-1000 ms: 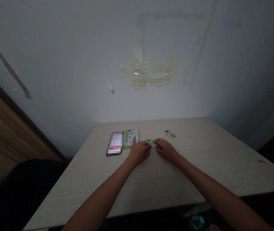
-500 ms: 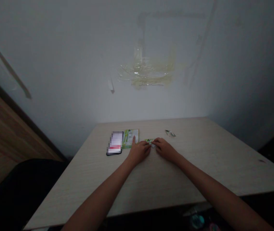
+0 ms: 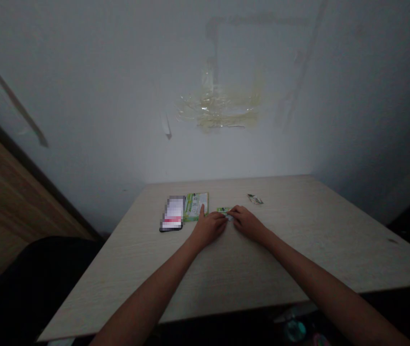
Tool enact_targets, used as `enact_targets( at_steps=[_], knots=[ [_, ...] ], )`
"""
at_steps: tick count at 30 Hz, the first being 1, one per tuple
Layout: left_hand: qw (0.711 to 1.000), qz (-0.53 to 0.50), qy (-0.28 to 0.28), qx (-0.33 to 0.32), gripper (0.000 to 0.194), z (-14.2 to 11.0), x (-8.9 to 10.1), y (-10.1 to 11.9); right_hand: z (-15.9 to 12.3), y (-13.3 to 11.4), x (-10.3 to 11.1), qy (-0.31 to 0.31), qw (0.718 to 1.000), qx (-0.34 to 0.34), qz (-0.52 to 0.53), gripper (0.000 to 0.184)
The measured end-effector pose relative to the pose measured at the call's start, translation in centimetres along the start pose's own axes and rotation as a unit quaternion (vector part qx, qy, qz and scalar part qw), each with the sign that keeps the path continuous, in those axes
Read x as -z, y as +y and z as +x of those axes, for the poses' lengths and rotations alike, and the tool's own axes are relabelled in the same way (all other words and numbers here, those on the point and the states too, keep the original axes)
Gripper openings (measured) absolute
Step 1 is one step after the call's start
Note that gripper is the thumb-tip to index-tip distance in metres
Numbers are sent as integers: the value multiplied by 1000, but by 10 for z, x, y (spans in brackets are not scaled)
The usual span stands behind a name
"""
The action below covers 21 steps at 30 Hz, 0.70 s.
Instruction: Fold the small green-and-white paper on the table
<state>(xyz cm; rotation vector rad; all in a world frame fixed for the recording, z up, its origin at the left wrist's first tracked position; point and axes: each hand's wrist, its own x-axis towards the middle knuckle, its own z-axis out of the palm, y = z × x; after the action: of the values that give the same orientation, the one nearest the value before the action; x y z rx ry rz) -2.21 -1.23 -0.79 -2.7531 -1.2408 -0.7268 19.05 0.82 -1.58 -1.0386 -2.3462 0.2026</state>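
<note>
A small green and white packet (image 3: 223, 210) lies on the table between my hands, mostly covered by fingers. My left hand (image 3: 209, 228) presses its closed fingers on the packet's near left side, its thumb sticking up apart. From the other side, my right hand (image 3: 245, 223) pinches the packet's right end, fingertips nearly meeting those of the left. A larger flat green and white package (image 3: 195, 204) lies just beyond my left thumb. To its left is a phone (image 3: 172, 214) with a blurred-out screen.
A small crumpled scrap or wrapper (image 3: 254, 199) lies on the pale wooden table (image 3: 291, 250), toward the back right. The wall (image 3: 118, 96) rises behind, with peeling clear tape (image 3: 226, 113). A dark shape (image 3: 39, 269) stands at the left, and a teal item (image 3: 295, 330) is below the front edge.
Both hands stay almost in place. Slightly more of the small packet's green top shows between them; the view has shifted very slightly.
</note>
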Motion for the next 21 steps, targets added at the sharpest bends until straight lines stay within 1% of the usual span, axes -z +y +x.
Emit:
enact_targets(
  at_steps=[3, 13, 18, 21],
  knots=[
    [1000, 1, -11, 3, 29, 1, 3, 1, -1, 0, 1, -2, 1000, 2, 3, 43],
    [998, 33, -46, -19, 32, 2, 11, 2, 0, 4, -2, -5, 1000, 4, -1, 42],
    [998, 33, -52, -25, 31, 2, 13, 3, -2, 3, 0, 4, 1000, 6, 16, 42],
    [998, 27, -46, -17, 33, 2, 12, 3, -4, 2, 3, 12, 1000, 11, 25, 44]
  ],
)
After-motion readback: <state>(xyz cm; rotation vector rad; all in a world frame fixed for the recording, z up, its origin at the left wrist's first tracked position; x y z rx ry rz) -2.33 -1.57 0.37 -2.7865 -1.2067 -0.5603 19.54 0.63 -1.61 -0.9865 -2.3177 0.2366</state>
